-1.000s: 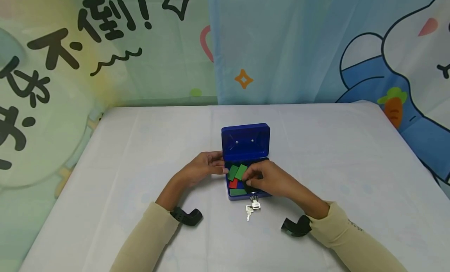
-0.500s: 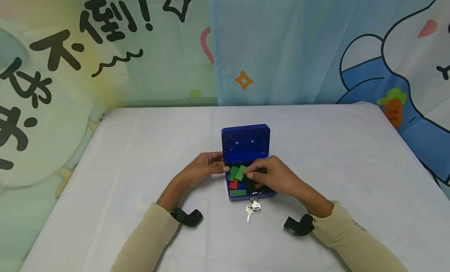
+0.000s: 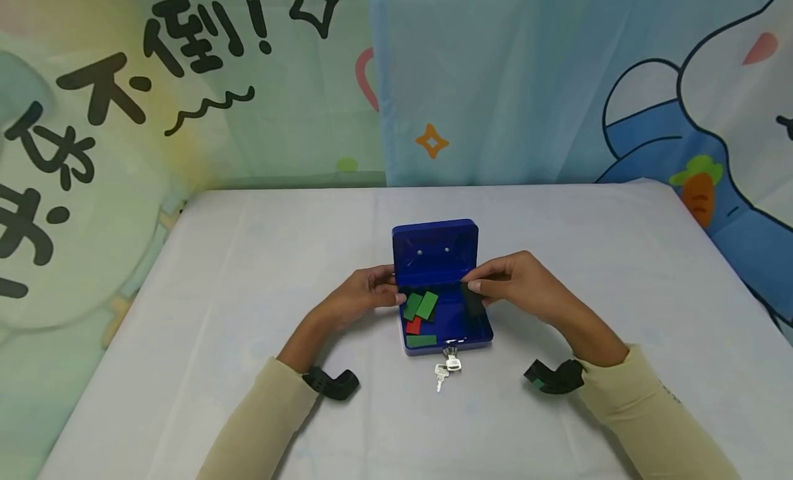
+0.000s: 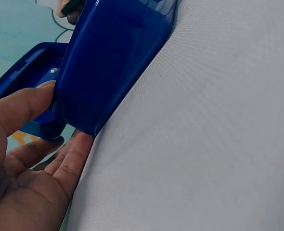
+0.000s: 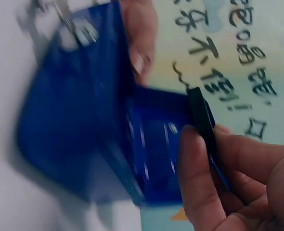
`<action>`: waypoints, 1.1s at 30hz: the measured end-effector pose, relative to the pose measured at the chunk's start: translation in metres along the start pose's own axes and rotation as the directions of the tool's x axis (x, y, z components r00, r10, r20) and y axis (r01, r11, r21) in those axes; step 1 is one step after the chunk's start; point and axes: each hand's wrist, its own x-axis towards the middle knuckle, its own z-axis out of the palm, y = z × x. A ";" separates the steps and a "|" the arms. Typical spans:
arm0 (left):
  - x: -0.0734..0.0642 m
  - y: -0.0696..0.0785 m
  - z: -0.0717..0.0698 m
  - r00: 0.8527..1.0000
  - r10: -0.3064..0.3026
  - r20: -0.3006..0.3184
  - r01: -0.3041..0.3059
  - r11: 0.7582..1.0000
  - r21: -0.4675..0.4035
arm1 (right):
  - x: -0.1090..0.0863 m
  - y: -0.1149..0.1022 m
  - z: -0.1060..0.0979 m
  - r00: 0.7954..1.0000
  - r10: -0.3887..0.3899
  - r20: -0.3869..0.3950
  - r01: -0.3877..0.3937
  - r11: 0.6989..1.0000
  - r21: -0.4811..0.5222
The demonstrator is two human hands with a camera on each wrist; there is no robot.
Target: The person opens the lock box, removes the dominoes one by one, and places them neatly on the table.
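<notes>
A small blue cash box (image 3: 455,323) stands on the table with its lid (image 3: 436,256) raised. Green tiles (image 3: 426,305) and a red tile (image 3: 413,326) lie in its left part. My left hand (image 3: 354,297) holds the box at its left side; in the left wrist view the thumb touches the rim and the fingers lie against the lower corner. Over the box's right side, my right hand (image 3: 523,287) pinches a dark, flat rectangular piece (image 3: 472,302) between thumb and fingers. The right wrist view shows this dark piece (image 5: 202,118) edge-on.
A key (image 3: 453,361) sits in the lock at the box's front, with a second key (image 3: 441,375) hanging beside it on the white tablecloth (image 3: 297,411). Behind the table hangs a printed curtain (image 3: 495,87).
My right hand has moved right and up from the box's middle with the dark piece, baring more of the blue floor. The left hand has stayed at the box's left side.
</notes>
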 end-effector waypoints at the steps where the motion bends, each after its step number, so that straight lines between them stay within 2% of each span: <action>1: 0.000 0.000 0.000 1.000 0.001 0.000 -0.001 1.000 0.000 | 0.000 0.001 -0.005 1.000 0.002 -0.010 -0.002 1.000 0.003; 10: -0.002 0.001 -0.002 1.000 -0.014 -0.005 0.014 1.000 0.006 | 0.002 0.016 -0.040 0.992 0.057 -0.111 -0.058 0.998 0.002; 17: -0.001 0.001 -0.002 1.000 0.006 0.009 -0.006 1.000 0.010 | 0.005 0.032 -0.054 0.997 0.063 -0.050 -0.060 0.997 0.049; 24: 0.001 0.002 -0.002 1.000 0.016 0.019 -0.017 1.000 0.009 | 0.008 0.041 -0.057 0.993 0.107 -0.052 -0.106 0.994 0.027; 33: 0.001 0.000 -0.002 1.000 -0.004 0.008 0.004 1.000 -0.004 | 0.011 0.058 -0.056 0.994 0.104 0.017 -0.104 0.994 0.029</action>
